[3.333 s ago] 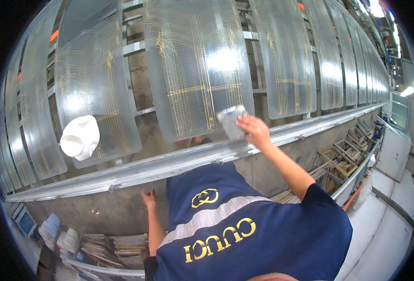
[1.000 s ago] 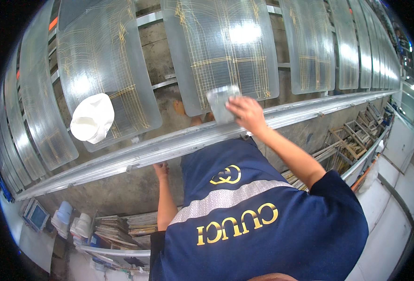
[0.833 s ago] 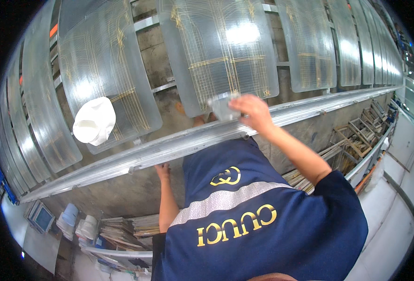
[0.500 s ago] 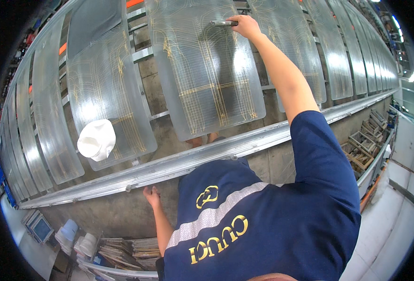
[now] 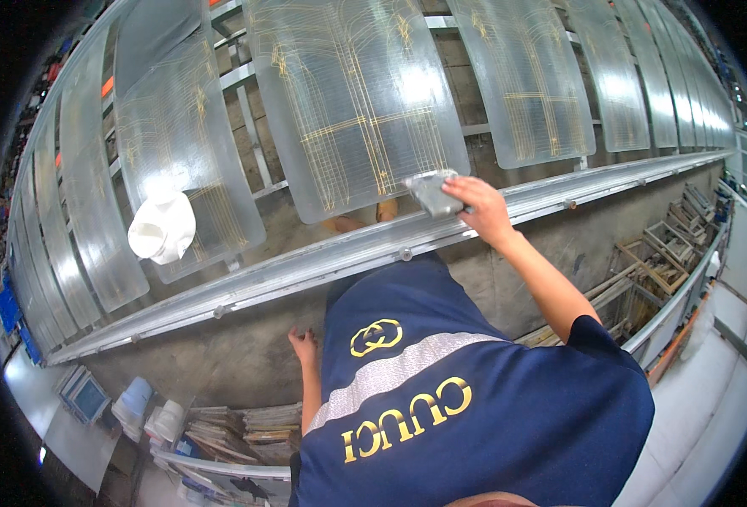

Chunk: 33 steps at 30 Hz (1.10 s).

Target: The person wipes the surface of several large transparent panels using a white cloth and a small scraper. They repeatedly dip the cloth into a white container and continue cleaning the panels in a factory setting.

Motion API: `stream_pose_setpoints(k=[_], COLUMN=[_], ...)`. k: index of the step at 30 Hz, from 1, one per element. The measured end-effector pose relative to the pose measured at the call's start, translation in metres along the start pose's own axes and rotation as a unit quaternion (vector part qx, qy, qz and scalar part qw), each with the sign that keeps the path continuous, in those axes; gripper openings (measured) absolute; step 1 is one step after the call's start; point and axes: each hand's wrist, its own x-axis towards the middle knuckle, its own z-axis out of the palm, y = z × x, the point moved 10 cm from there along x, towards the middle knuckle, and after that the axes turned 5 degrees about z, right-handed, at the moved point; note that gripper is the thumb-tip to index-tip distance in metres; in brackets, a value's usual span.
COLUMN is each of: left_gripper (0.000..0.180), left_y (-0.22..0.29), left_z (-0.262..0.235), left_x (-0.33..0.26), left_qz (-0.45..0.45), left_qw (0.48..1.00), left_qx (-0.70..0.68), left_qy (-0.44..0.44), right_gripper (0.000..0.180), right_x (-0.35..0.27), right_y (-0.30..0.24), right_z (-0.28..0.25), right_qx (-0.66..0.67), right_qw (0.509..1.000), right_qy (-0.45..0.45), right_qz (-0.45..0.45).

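My right hand (image 5: 485,209) is closed on a grey flat pad (image 5: 432,194), held above the metal rail (image 5: 306,297) by the near right corner of a long glossy grey panel (image 5: 323,93). Thin yellow lines form a pattern across that panel, which has rounded corners. My left hand (image 5: 304,345) hangs low beside my body, short of the rail, with fingers loosely apart and nothing visible in them. A white plastic jug (image 5: 162,226) lies on the near end of the neighbouring panel (image 5: 230,160) to the left.
More such panels run in a row to both sides, with metal crossbars (image 5: 240,76) in the gaps. Wooden frames (image 5: 660,253) stand behind me at the right. Stacked boards (image 5: 247,435) and white and pale blue containers (image 5: 133,401) are at the lower left.
My right hand has come from the far part of the panel back toward me with the grey pad, down to the near edge. My left hand stays low; the view has shifted slightly.
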Motion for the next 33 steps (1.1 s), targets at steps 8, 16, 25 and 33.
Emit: stream_pose_setpoints(k=[8, 16, 25, 33], left_gripper=[0.054, 0.054, 0.052, 0.034], left_y=[0.007, -0.026, -0.036, -0.007], left_z=[-0.033, -0.019, 0.003, -0.057], left_x=[-0.010, -0.039, -0.093, -0.082], left_qz=[-0.017, 0.025, 0.015, 0.169], left_qw=[0.990, 0.995, 0.994, 0.933], left_qx=[-0.126, -0.067, -0.024, -0.079], left_qy=[0.053, 0.063, 0.102, 0.307], right_gripper=[0.037, 0.039, 0.045, 0.052], right_x=[0.169, 0.361, 0.276, 0.008], right_y=[0.000, -0.016, -0.016, -0.072], right_z=[-0.001, 0.025, 0.061, 0.051], right_qx=[0.009, -0.052, -0.131, -0.022], right_qw=[1.000, 0.990, 0.987, 0.987], right_qy=[0.026, 0.116, 0.017, -0.057], right_qz=[0.003, -0.056, -0.094, -0.150])
